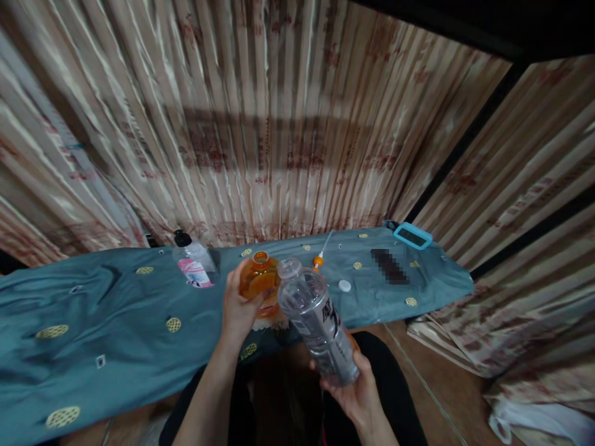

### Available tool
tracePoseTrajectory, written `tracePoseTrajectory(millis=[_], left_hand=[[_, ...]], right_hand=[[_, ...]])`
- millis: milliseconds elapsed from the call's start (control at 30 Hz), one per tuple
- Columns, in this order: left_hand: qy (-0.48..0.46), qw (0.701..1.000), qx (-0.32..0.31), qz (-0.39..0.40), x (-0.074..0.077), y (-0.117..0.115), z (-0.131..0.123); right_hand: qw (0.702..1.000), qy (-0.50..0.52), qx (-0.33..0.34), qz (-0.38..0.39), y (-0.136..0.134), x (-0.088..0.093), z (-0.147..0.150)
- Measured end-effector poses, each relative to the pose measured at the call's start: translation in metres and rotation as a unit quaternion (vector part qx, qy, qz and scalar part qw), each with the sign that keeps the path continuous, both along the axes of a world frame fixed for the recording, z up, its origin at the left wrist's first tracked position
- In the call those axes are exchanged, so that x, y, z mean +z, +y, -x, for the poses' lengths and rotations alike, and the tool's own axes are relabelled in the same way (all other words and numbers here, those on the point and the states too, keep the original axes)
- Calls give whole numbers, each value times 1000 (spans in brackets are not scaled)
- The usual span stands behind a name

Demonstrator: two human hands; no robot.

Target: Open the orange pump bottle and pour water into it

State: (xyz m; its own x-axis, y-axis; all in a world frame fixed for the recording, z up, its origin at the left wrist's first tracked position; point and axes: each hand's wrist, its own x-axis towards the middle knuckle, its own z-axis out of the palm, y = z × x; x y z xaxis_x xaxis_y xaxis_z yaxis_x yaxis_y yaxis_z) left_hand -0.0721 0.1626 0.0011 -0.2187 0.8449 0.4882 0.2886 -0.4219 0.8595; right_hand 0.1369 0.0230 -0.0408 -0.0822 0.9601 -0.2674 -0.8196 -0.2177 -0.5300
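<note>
My left hand (240, 297) is wrapped round an orange see-through bottle (261, 282) with its cap off, standing near the front edge of the cloth. In my right hand (351, 387) is a clear plastic bottle (316, 319) with dark lettering, gripped near its base. It leans to the left, and its uncapped mouth is close beside the orange bottle's neck. Whether the two touch, I cannot tell. Behind them lies an orange and white pump top (318, 261) with a thin tube. A white cap (344, 285) rests on the cloth to the right.
A teal patterned cloth (125, 310) covers the long surface. On it are a clear bottle with a pink label and black top (194, 263), a blue-framed device (413, 236) and a blurred-out dark item (389, 266). Pleated curtains (260, 136) hang behind; a dark pole (460, 145) slants at right.
</note>
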Motion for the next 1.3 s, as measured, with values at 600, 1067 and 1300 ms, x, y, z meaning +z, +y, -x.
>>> tracePoseTrajectory(millis=[600,1067,1300], left_hand=[[-29,996,-40,76,13,-6,-18],[-35,997,-30,60,12,-3,-19],[-45,997,-35,54,11,-4,-20]], right_hand=[[998,-63,0,-6,-7,29,-22],[997,-71,12,7,-20,57,-22],[997,-68,24,-13,-29,63,-23]])
